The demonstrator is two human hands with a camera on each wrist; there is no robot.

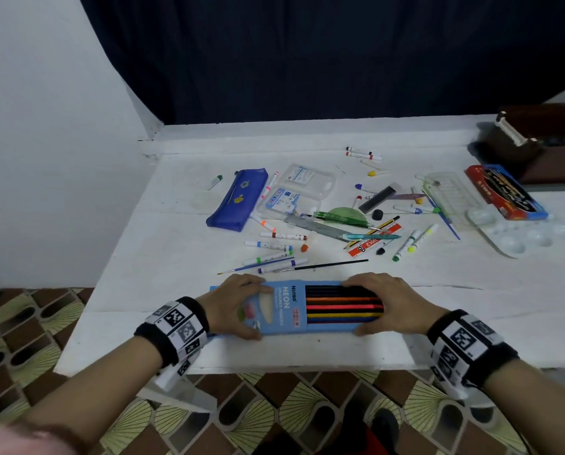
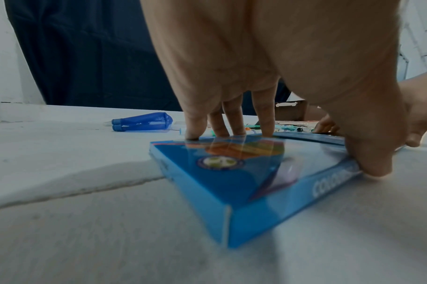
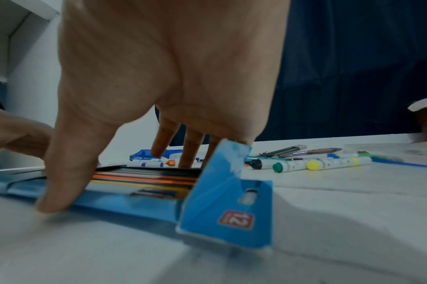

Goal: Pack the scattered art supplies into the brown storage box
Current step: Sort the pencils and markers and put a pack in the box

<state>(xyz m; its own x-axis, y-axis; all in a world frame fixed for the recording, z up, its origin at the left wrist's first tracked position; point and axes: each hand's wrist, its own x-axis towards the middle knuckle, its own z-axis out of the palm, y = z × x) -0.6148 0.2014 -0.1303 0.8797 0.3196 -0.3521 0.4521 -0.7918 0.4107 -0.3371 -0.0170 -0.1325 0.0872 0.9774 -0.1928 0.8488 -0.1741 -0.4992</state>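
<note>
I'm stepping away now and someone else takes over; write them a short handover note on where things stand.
Left hand grips the left end of the blue pencil box, fingers over the far edge, thumb on the near edge. Right hand grips the right end the same way; the end flap stands open.
The box lies flat at the table's near edge. Markers, brushes, the ruler and the blue pouch lie scattered behind it. The brown storage box sits far right.
Packed so far: cannot tell. Left: pack the pencil box and the rest.
</note>
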